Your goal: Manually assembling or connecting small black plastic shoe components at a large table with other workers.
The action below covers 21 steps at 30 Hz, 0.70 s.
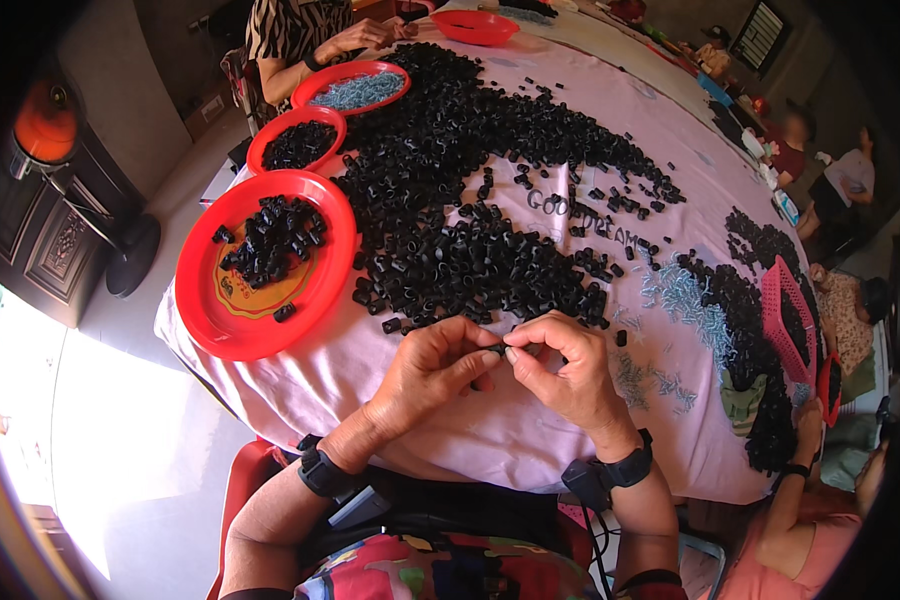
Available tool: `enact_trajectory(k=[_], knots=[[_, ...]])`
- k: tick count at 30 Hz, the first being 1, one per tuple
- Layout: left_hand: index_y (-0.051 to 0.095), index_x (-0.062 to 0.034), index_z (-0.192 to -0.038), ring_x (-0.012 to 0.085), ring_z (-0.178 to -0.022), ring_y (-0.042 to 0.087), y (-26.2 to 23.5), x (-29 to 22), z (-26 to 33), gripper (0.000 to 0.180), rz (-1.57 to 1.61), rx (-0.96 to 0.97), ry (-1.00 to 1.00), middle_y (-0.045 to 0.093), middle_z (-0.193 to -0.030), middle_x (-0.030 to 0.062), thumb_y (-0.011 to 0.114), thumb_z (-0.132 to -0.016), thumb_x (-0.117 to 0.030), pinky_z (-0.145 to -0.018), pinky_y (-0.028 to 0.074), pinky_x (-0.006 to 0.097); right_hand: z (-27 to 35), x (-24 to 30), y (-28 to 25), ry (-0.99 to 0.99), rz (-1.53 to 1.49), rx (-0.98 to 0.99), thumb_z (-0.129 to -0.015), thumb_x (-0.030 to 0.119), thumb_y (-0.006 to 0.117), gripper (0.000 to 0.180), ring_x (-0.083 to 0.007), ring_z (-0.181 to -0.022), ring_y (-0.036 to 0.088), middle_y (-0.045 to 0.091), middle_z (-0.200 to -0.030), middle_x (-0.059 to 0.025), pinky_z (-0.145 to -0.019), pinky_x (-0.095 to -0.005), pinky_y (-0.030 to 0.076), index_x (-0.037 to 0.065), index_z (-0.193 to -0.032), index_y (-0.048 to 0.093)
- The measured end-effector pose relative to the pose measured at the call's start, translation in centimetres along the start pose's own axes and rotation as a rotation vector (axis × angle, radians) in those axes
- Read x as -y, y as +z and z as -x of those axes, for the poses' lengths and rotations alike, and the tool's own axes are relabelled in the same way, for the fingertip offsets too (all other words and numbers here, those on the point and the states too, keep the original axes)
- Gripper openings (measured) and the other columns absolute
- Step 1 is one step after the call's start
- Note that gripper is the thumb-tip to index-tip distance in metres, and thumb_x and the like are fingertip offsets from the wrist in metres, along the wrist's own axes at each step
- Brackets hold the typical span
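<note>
1. A small black glossy piece [504, 349], probably plastic, is at the lower centre of the frame, held just above the cloth between both hands. Fingertips cover most of it, so whether it is one part or two joined cannot be told.
2. The left hand [440, 358] grasps it from the left with thumb and forefinger, the other fingers curled beneath.
3. The right hand [562, 366] pinches it from the opposite side. Meeting tip to tip like this probably keeps so small a thing steady and lets the two grips work against each other.
4. Just above the hands spreads a large heap of short, black, tube-like pieces [480, 265], apparently left there for easy reach.
5. At left centre, a big round red plastic plate [192, 300] bears a smaller pile of black pieces, seemingly set apart from the heap.
6. Above it, a smaller red bowl [255, 157] contains black pieces, and an oval red tray [402, 73] contains thin pale-blue pieces; separate containers presumably keep the kinds from mixing.
7. Right of centre, loose pale-blue slender pieces [692, 305] lie on the pink printed cloth [300, 400], beside more black ones.
</note>
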State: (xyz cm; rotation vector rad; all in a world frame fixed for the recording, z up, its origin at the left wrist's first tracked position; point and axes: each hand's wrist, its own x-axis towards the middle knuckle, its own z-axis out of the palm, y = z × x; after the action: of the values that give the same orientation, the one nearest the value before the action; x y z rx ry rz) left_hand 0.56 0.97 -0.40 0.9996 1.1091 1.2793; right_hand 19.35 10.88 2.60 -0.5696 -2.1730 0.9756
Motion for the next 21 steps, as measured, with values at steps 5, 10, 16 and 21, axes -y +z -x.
enact_trajectory(k=[5, 10, 16, 21], knots=[[0.066, -0.0001, -0.113, 0.0058, -0.078, 0.066, 0.3, -0.3, 0.1, 0.015, -0.095, -0.033, 0.006, 0.069, -0.087, -0.0002, 0.067, -0.101, -0.009, -0.07, 0.054, 0.023, 0.0, -0.6, 0.1, -0.062, -0.023, 0.017, -0.084, -0.004, 0.075, 0.015, -0.0159, -0.078, 0.069, 0.071, -0.089, -0.007, -0.065, -0.0268, 0.056, 0.002, -0.097, 0.072], [0.066, 0.0014, -0.11, 0.0068, -0.075, 0.068, 0.7, -0.3, 0.4, 0.013, -0.191, -0.074, 0.044, 0.07, -0.083, 0.0023, 0.069, -0.099, -0.005, -0.067, 0.055, 0.025, 0.1, -0.6, 0.3, -0.096, -0.016, 0.023, -0.082, -0.006, 0.074, 0.016, -0.0183, -0.079, 0.068, 0.071, -0.088, -0.0071, -0.064, -0.0288, 0.057, 0.001, -0.095, 0.07], [0.065, 0.0018, -0.108, 0.0083, -0.073, 0.069, 0.8, 0.3, 0.3, 0.012, -0.259, -0.093, 0.087, 0.07, -0.078, 0.0038, 0.069, -0.098, -0.005, -0.066, 0.055, 0.026, 0.1, -0.4, 0.3, -0.125, 0.042, 0.011, -0.082, -0.007, 0.073, 0.015, -0.0217, -0.076, 0.067, 0.07, -0.086, -0.0082, -0.063, -0.0301, 0.056, 0.001, -0.093, 0.069], [0.065, 0.0018, -0.106, 0.0088, -0.072, 0.069, 1.0, 0.5, 0.4, 0.011, -0.309, -0.109, 0.169, 0.07, -0.078, 0.0042, 0.069, -0.098, -0.004, -0.063, 0.054, 0.026, 0.2, -0.3, 0.3, -0.08, 0.036, 0.023, -0.082, -0.007, 0.074, 0.014, -0.0186, -0.073, 0.068, 0.07, -0.085, -0.0078, -0.062, -0.0286, 0.056, 0.001, -0.093, 0.07]])
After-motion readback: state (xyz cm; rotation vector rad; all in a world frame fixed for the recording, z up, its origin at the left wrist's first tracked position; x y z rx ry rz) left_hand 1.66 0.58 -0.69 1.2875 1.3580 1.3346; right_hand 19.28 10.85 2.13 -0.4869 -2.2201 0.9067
